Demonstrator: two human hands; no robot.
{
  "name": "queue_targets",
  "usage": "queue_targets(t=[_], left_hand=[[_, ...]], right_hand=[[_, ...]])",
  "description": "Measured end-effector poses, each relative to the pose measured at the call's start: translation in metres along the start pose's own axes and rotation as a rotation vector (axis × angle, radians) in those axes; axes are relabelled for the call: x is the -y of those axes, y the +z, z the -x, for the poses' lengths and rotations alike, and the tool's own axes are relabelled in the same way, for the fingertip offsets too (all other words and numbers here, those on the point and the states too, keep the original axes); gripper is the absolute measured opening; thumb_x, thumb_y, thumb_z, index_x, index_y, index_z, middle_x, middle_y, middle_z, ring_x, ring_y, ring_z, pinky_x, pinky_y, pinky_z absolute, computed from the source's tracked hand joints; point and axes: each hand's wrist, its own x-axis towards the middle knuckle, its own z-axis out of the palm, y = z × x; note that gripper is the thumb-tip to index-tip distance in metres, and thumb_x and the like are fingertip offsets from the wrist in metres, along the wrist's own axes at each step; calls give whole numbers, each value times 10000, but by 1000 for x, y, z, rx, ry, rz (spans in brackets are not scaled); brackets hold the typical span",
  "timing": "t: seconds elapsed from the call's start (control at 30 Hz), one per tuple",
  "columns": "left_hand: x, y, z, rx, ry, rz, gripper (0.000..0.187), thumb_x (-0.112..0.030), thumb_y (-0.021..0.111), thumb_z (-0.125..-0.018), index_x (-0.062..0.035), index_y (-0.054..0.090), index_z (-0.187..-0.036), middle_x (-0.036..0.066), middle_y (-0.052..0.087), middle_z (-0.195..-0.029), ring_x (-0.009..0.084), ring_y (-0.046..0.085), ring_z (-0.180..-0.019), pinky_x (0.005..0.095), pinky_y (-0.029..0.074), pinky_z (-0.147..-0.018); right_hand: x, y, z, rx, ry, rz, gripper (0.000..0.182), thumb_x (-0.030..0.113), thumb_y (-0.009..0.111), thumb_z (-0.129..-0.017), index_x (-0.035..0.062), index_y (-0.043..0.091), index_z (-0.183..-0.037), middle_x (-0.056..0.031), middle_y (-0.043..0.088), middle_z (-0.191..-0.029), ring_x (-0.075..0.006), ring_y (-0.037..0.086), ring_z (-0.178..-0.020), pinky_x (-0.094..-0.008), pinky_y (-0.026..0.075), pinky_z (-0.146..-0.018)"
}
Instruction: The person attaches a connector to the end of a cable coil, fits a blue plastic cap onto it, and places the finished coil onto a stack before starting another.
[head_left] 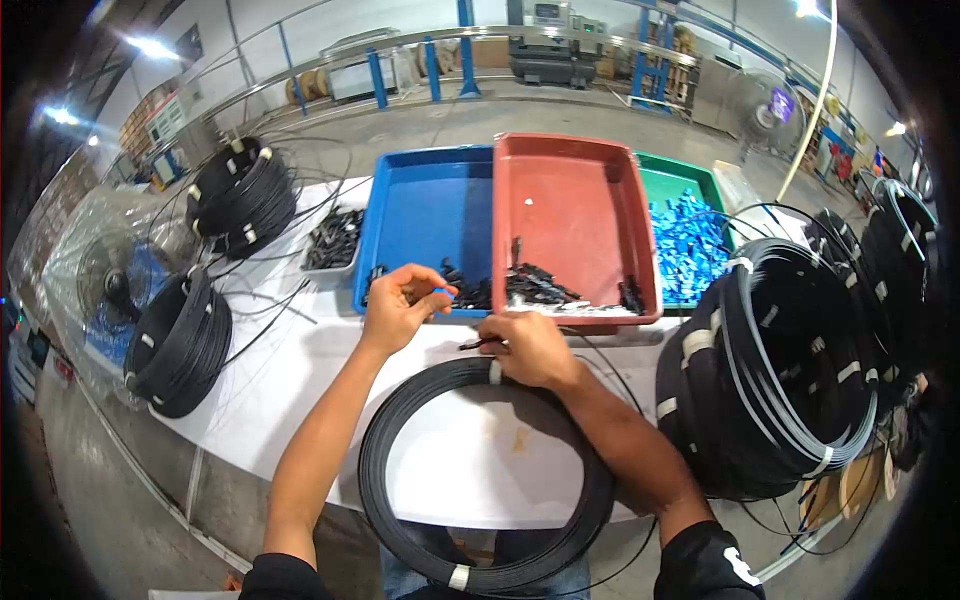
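Observation:
Pinched between the fingertips of my left hand point(405, 308) is a small blue piece point(446, 292), just in front of the blue tray point(430, 205). My right hand point(530, 346) is closed on a black cable end point(478, 344) below the red tray point(575, 210). Under both hands a coil of black cable point(378, 440) lies at the table's front edge, bound with white tape. Black parts point(540, 288) are heaped in the near end of the red tray, and more lie in the blue tray behind my left hand.
A green tray point(685, 177) holds many blue pieces point(688, 245). Large cable coils point(750, 370) stand at the right, and two black coils point(180, 345) at the left. A small container of black parts point(335, 238) is left of the blue tray.

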Motion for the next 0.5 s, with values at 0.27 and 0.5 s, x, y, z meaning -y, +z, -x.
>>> queue_targets(t=[0.27,0.5], left_hand=[[41,-22,45,-211,75,214,166,-69,698,-923,-18,624,-1063,141,718,-970,231,726,-876,282,549,-687],[39,-22,47,-208,3,395,304,-34,743,-877,-35,582,-1134,149,703,-1025,233,721,-921,290,582,-766]], right_hand=[[14,-5,-3,-20,50,-26,161,79,768,-782,28,708,-922,-164,711,-871,-351,690,-798,-410,526,-708],[24,-8,-4,-28,91,-61,156,32,770,-787,-13,695,-917,-166,704,-851,-308,686,-738,-379,516,-668]])
